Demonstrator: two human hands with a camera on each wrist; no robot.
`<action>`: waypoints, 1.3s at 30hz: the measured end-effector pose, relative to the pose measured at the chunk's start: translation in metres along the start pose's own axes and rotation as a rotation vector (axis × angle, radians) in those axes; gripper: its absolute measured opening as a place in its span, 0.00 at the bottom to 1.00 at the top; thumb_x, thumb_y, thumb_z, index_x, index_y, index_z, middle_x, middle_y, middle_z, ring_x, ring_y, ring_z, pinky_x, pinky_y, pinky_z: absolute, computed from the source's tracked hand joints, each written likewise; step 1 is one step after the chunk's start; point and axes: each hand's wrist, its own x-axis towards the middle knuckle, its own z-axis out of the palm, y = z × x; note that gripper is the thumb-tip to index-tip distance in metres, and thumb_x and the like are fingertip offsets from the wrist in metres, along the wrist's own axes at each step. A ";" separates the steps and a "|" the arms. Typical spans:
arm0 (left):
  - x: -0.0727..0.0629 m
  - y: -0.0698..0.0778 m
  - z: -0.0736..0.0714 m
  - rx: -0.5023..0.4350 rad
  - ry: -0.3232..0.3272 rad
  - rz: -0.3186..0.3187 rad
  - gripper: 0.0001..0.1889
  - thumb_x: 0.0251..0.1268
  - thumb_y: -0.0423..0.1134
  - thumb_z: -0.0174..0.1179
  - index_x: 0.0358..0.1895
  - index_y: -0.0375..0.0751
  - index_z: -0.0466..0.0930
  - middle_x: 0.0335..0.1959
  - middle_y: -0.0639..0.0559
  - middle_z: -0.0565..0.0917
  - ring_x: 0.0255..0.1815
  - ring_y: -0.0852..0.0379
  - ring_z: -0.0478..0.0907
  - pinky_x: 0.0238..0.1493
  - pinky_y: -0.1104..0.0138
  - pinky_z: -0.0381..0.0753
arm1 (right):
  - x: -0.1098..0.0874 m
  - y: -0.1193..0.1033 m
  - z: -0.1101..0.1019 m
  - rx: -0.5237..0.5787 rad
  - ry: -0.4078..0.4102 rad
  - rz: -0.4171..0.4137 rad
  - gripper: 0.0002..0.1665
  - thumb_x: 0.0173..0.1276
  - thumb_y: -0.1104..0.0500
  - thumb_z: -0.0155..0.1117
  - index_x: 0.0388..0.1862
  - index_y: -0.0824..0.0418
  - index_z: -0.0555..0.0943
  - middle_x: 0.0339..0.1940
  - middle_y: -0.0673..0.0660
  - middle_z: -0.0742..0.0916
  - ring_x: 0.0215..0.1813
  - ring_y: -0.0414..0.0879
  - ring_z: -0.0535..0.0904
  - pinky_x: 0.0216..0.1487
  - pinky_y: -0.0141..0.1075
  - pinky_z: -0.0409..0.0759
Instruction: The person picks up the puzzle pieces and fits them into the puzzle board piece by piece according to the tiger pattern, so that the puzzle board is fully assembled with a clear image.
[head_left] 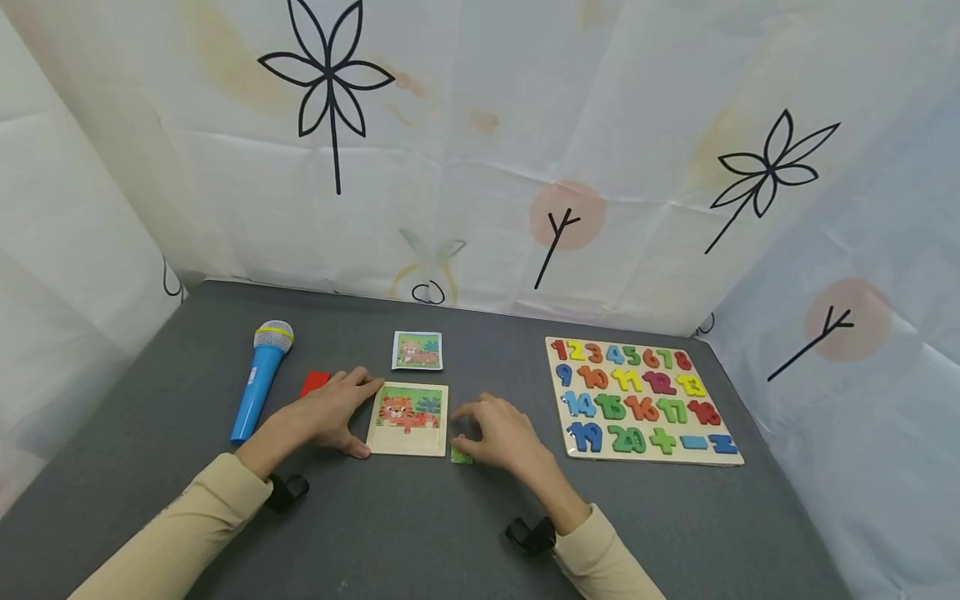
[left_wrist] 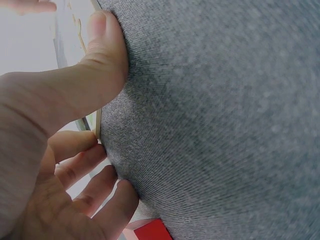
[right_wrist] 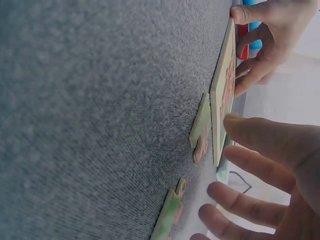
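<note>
A wooden puzzle board (head_left: 408, 446) with a red tiger picture, partly filled, lies flat on the table. My left hand (head_left: 330, 412) holds its left side, thumb at the near corner and index finger at the far corner. Beside the board's right edge, my right hand (head_left: 498, 433) hovers with loosely bent fingers and nothing between them. A green puzzle piece (head_left: 461, 457) lies partly under that hand. The right wrist view shows two loose pieces on the cloth: one piece (right_wrist: 201, 122) near the board and another piece (right_wrist: 169, 215) farther along.
Behind the board lies a small tiger picture card (head_left: 417, 351). A blue toy microphone (head_left: 258, 383) lies to the left, and a red block (head_left: 315, 382) is partly hidden by my left hand. At right lies a number puzzle board (head_left: 637, 400). A patterned white cloth (head_left: 465, 150) hangs behind the grey table.
</note>
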 end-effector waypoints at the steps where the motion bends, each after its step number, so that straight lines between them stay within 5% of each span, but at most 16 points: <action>1: 0.000 0.000 0.000 -0.001 0.000 0.000 0.54 0.42 0.55 0.83 0.74 0.33 0.68 0.63 0.41 0.73 0.58 0.44 0.69 0.60 0.45 0.80 | -0.001 0.000 0.000 0.005 -0.006 0.006 0.19 0.63 0.52 0.76 0.52 0.56 0.89 0.34 0.55 0.82 0.33 0.41 0.69 0.28 0.30 0.63; 29: 0.001 -0.001 -0.002 0.007 -0.011 0.007 0.54 0.43 0.56 0.82 0.73 0.33 0.68 0.62 0.40 0.73 0.58 0.43 0.70 0.61 0.45 0.80 | -0.008 -0.008 0.009 0.008 -0.024 0.044 0.17 0.59 0.53 0.80 0.45 0.57 0.90 0.39 0.54 0.87 0.37 0.42 0.76 0.36 0.39 0.76; 39: 0.004 -0.001 -0.003 0.008 -0.026 -0.003 0.53 0.42 0.57 0.81 0.73 0.35 0.69 0.61 0.42 0.74 0.57 0.44 0.71 0.60 0.45 0.80 | -0.010 -0.012 0.010 -0.006 0.022 0.064 0.15 0.59 0.51 0.80 0.42 0.56 0.90 0.36 0.52 0.86 0.35 0.41 0.76 0.31 0.36 0.73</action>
